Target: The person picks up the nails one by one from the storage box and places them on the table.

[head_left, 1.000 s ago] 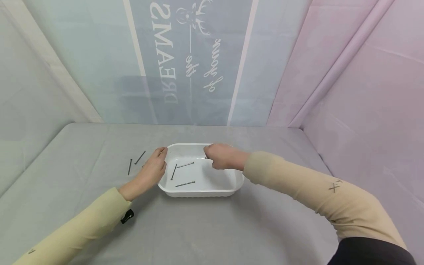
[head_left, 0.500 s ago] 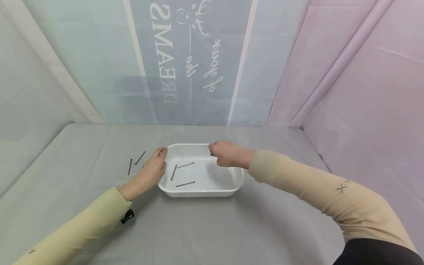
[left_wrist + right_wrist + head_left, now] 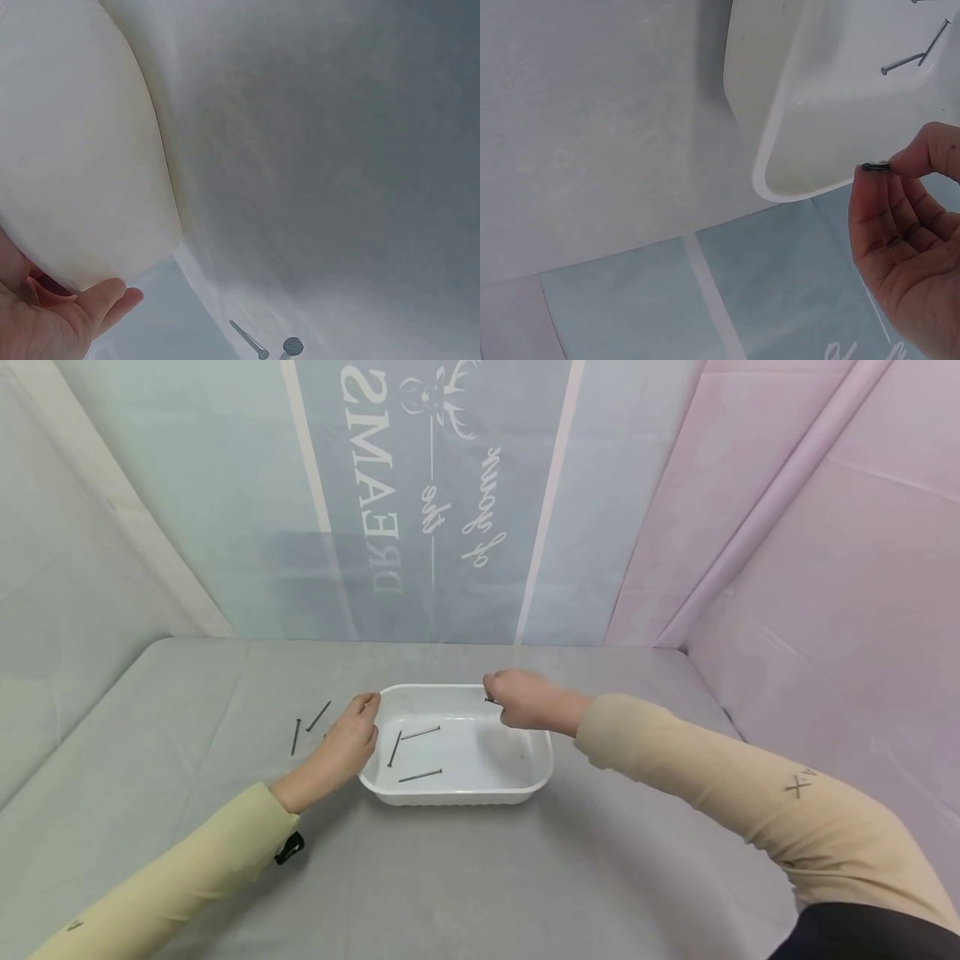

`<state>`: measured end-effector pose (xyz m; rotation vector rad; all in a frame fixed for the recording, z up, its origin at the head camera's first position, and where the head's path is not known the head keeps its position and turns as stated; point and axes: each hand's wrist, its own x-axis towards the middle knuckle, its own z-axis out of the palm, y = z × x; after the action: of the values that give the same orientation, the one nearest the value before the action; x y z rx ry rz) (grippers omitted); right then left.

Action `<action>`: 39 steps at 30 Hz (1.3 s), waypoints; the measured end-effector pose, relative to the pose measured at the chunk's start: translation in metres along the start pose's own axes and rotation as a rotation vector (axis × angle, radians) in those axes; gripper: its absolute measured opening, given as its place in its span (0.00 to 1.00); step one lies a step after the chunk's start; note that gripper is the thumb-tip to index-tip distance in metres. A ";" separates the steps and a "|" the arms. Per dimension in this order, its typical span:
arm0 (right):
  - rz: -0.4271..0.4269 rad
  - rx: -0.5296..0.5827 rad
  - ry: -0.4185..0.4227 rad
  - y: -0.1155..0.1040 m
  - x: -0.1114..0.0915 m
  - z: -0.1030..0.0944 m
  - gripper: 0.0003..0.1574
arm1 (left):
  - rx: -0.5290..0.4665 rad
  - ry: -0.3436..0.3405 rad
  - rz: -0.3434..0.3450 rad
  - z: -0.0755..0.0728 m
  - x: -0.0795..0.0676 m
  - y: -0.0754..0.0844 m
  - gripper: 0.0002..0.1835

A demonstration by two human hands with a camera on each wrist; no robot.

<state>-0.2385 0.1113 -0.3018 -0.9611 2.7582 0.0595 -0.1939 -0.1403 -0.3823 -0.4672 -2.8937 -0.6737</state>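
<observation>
A white rectangular dish with rounded corners sits on the grey cloth. My left hand grips its left end; in the left wrist view the fingers hold the dish's wall. Above the far right part of the dish, my right hand pinches a dark nail between thumb and fingertips. Most of that nail is hidden by the fingers. Inside the dish, towards its left, lie three nails: one near the front, a slanted nail, and another behind it.
Two more nails lie on the cloth left of the dish, an upright-looking nail and a slanted nail. A printed curtain rises behind the table, with fabric walls at both sides. A black clip hangs beneath the left cuff.
My right hand has moved right and slightly away from me, rising over the dish's far right part with the nail pinched in it. The left hand and dish have stayed in place.
</observation>
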 end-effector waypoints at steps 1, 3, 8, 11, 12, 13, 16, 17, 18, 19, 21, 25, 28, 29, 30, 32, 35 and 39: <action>0.000 0.000 0.005 0.000 -0.001 -0.001 0.16 | -0.002 0.000 -0.001 0.000 0.000 0.000 0.24; 0.007 0.005 0.013 0.001 -0.003 -0.003 0.17 | -0.003 -0.001 -0.001 0.000 0.000 0.001 0.24; 0.032 0.021 0.015 0.005 -0.006 -0.006 0.17 | -0.004 -0.002 -0.002 -0.001 0.000 0.001 0.24; 0.037 0.033 0.012 0.007 -0.008 -0.006 0.17 | -0.002 -0.007 -0.007 -0.001 0.000 0.001 0.24; 0.039 0.036 0.014 0.007 -0.009 -0.006 0.17 | -0.002 -0.010 -0.008 -0.001 0.000 0.001 0.24; 0.040 0.042 0.018 0.008 -0.009 -0.007 0.17 | -0.002 -0.012 -0.010 -0.001 0.000 0.000 0.24; 0.045 0.048 0.034 0.011 -0.011 -0.007 0.16 | -0.008 -0.012 -0.013 -0.001 0.000 0.001 0.24; 0.045 0.046 0.040 0.012 -0.011 -0.007 0.16 | -0.006 -0.009 -0.008 -0.001 0.000 0.001 0.24; 0.046 0.044 0.046 0.012 -0.011 -0.007 0.16 | -0.005 -0.007 -0.007 -0.002 0.000 0.001 0.24; 0.045 0.046 0.050 0.013 -0.011 -0.007 0.16 | -0.002 -0.005 -0.006 -0.002 0.000 0.001 0.24; 0.043 0.046 0.057 0.014 -0.012 -0.007 0.16 | 0.004 -0.002 -0.004 -0.002 0.000 0.002 0.24; 0.049 0.056 0.056 0.016 -0.013 -0.007 0.17 | 0.008 -0.006 -0.009 -0.002 0.001 0.002 0.24; 0.050 0.066 0.072 0.018 -0.013 -0.008 0.16 | 0.002 -0.009 -0.012 -0.002 0.001 0.002 0.24; 0.050 0.070 0.082 0.018 -0.013 -0.008 0.16 | 0.002 -0.010 -0.013 -0.002 0.001 0.002 0.24; 0.046 0.077 0.093 0.018 -0.014 -0.008 0.16 | -0.001 -0.010 -0.015 -0.002 0.001 0.002 0.24; 0.037 0.083 0.116 0.020 -0.014 -0.009 0.16 | -0.002 -0.011 -0.017 -0.002 0.001 0.002 0.24; 0.033 0.093 0.136 0.022 -0.016 -0.010 0.15 | -0.003 -0.012 -0.020 -0.002 0.001 0.001 0.24; 0.039 0.115 0.143 0.025 -0.018 -0.011 0.15 | -0.004 -0.018 -0.021 -0.002 0.001 0.001 0.24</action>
<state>-0.2424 0.1405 -0.2883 -0.9146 2.8732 -0.1658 -0.1950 -0.1404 -0.3800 -0.4466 -2.9190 -0.6820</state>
